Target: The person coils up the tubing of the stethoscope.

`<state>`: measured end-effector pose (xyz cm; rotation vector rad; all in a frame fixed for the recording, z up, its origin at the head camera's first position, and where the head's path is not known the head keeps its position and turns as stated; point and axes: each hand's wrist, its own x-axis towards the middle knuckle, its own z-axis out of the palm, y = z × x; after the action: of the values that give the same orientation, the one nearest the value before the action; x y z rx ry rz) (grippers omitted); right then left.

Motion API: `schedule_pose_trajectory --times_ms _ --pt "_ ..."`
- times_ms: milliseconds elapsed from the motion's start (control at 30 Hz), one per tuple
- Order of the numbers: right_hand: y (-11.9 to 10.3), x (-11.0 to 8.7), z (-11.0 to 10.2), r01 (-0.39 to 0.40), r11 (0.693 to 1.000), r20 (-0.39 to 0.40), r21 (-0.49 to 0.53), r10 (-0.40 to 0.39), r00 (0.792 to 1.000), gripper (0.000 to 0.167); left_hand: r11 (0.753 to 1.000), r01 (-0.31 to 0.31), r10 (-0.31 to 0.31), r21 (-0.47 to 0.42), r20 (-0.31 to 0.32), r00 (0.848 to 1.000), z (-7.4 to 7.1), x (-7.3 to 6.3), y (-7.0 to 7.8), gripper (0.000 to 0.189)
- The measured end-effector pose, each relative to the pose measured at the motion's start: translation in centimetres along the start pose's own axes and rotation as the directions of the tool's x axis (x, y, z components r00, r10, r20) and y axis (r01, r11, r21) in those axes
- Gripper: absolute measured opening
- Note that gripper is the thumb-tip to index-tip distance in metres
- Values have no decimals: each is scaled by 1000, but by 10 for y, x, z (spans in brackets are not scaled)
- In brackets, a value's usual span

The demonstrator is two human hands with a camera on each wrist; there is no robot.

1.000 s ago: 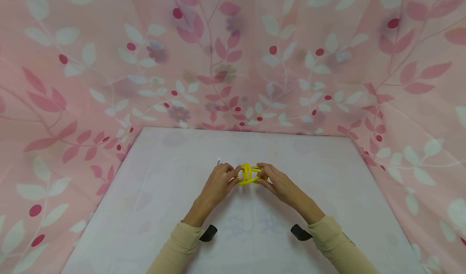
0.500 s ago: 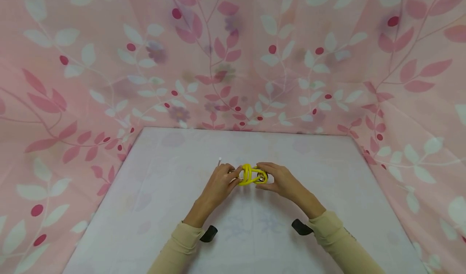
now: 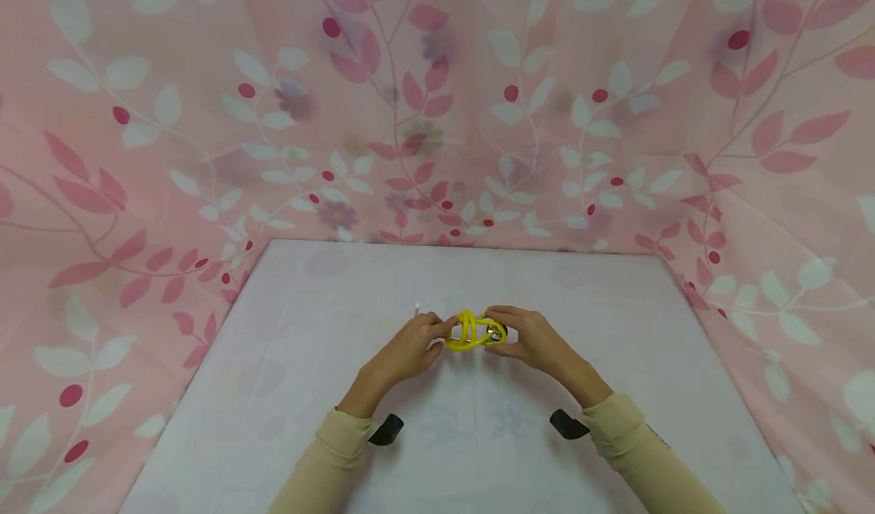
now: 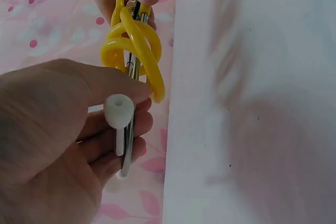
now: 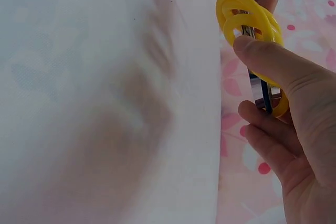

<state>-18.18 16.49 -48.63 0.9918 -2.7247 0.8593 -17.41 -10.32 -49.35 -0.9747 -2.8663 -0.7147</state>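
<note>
A stethoscope with yellow tubing is held up over the table between both hands, its tubing wound in loops around its metal parts. My left hand grips the metal ear tubes between thumb and fingers. A white ear tip sticks out past the thumb in the left wrist view. On the other end, my right hand holds the bundle, thumb on the yellow loops and fingers beneath. The silver and black chestpiece shows between that thumb and fingers in the right wrist view.
A white-covered table lies under the hands. Pink leaf-patterned cloth rises behind it and along both sides. Dark wrist-camera mounts, left and right, jut inward from the sleeves.
The right fingers have spread wider, baring the chestpiece and the end loop of tubing. The left hand and the stethoscope have shifted slightly right and toward the person.
</note>
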Motion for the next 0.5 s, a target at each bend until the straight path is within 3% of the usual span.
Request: schedule_pose_trajectory --times_ms 67,133,233,333,400,500 --pt "1 -1 1 -5 1000 9 2 5 1000 62 1000 24 -24 -16 35 999 -2 2 -2 53" --pt "2 -1 2 -7 1000 14 5 7 1000 62 999 32 -32 -3 29 999 -4 4 -6 49" --pt "4 0 1 -19 1000 14 6 19 1000 62 1000 -7 8 25 -52 999 -6 7 -13 37" --pt "9 1 0 -30 999 13 11 30 999 63 997 -66 72 48 -131 989 -8 8 -22 23" --pt "14 1 0 -38 999 9 18 38 999 63 994 -100 106 44 -169 980 -7 8 -27 17" --pt "22 0 5 -26 999 2 40 26 1000 62 994 -107 111 32 -190 975 -1 9 -33 12"
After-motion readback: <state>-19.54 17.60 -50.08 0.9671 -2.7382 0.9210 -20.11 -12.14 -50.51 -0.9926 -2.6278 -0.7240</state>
